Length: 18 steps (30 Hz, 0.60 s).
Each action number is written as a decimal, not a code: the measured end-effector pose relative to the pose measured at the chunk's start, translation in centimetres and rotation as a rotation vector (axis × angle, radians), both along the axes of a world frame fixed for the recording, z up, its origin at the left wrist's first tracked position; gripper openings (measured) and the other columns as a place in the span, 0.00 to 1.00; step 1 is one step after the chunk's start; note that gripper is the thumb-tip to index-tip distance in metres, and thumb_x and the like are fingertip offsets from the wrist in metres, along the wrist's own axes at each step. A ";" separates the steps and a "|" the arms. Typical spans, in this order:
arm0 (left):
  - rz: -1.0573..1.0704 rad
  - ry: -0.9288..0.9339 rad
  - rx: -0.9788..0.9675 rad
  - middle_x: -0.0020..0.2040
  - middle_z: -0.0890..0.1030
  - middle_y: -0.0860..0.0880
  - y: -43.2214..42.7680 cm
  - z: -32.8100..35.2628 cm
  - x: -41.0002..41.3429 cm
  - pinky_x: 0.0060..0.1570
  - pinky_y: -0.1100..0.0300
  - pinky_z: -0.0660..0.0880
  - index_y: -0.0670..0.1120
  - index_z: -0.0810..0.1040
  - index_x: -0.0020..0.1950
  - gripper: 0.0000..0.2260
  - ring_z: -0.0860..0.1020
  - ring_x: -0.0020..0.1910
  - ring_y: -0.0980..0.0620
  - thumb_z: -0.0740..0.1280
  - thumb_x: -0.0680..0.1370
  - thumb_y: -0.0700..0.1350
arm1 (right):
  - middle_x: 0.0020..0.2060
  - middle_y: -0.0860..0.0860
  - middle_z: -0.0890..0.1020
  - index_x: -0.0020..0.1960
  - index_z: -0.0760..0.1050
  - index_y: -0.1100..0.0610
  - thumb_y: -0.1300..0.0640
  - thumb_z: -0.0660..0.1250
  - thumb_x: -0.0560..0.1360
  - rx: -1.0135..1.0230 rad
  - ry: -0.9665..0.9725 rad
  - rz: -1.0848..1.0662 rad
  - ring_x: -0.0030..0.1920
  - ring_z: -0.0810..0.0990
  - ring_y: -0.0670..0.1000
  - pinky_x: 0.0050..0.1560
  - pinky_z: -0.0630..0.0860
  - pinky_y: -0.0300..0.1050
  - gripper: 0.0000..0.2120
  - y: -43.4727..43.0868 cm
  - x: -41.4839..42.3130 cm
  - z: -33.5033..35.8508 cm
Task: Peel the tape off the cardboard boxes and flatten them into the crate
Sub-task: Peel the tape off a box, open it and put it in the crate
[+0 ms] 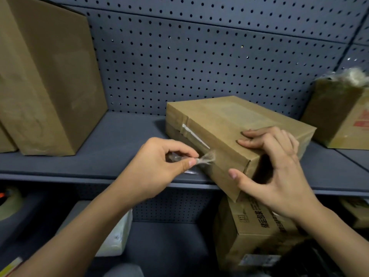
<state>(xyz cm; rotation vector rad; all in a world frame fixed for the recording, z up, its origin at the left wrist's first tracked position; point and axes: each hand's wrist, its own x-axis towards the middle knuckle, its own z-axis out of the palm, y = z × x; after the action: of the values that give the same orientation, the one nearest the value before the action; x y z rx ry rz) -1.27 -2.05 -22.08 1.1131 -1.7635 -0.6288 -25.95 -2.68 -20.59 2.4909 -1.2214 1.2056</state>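
Head view: the left hand (159,166) pinches a crumpled end of clear tape (206,157) between thumb and forefinger, and the strip runs taut to the side of the cardboard box (225,124).
Right hand: the right hand (279,170) clasps the box's near corner, with fingertips on the top face and the thumb on the side face.
Box: it lies flat on the shelf (119,136), right of the middle. Its near corner juts past the shelf's front edge.
Tape left: a pale strip (192,133) clings along the box's upper side edge.
Risk: the thin, bunched tape may snap or shred if jerked, leaving bits stuck on. A hard pull could also drag the overhanging box off the front edge if the right hand slackens.
Around: a tall box (50,76) stands at the shelf's left end. Another box (337,116) at the right end has a fuzzy wad (351,75) on top, and a pegboard (199,56) is behind.
In the way: a printed box (253,226) sits directly below the overhang, on the lower level.
Crate: not in view.
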 end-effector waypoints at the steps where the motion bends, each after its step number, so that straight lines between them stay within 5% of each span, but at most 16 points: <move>1: 0.008 -0.010 0.003 0.42 0.85 0.60 0.0 0.0 0.0 0.44 0.72 0.73 0.55 0.86 0.46 0.06 0.82 0.43 0.62 0.75 0.75 0.43 | 0.53 0.50 0.78 0.54 0.77 0.54 0.37 0.68 0.68 0.005 -0.005 0.014 0.60 0.73 0.48 0.67 0.61 0.59 0.24 0.0 -0.2 0.1; 9: 0.270 -0.275 -0.094 0.44 0.80 0.58 -0.1 0.3 2.0 0.47 0.61 0.70 0.59 0.79 0.43 0.11 0.76 0.47 0.57 0.69 0.79 0.42 | 0.55 0.51 0.78 0.53 0.77 0.57 0.41 0.70 0.67 0.022 -0.039 0.087 0.62 0.74 0.50 0.65 0.65 0.62 0.22 -0.1 -2.0 0.2; 14: 0.316 -0.315 -0.159 0.43 0.77 0.55 -0.4 0.1 2.2 0.43 0.75 0.65 0.54 0.76 0.46 0.09 0.73 0.45 0.62 0.65 0.81 0.40 | 0.56 0.49 0.78 0.52 0.77 0.56 0.42 0.69 0.66 0.029 -0.073 0.103 0.62 0.74 0.50 0.65 0.66 0.61 0.22 -0.3 -2.9 0.0; 18: 0.398 -0.283 -0.163 0.37 0.78 0.53 -0.6 0.1 3.8 0.35 0.65 0.70 0.55 0.73 0.45 0.12 0.74 0.37 0.56 0.61 0.81 0.38 | 0.58 0.44 0.76 0.53 0.76 0.55 0.43 0.70 0.67 0.057 -0.087 0.144 0.64 0.74 0.49 0.65 0.68 0.62 0.21 -0.3 -4.1 0.2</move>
<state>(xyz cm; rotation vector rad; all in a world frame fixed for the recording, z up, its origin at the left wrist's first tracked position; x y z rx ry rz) 2.52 -2.69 -21.96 1.4381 -1.7183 -0.0873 -30.04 -3.01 -20.39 2.6335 -1.1276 1.3444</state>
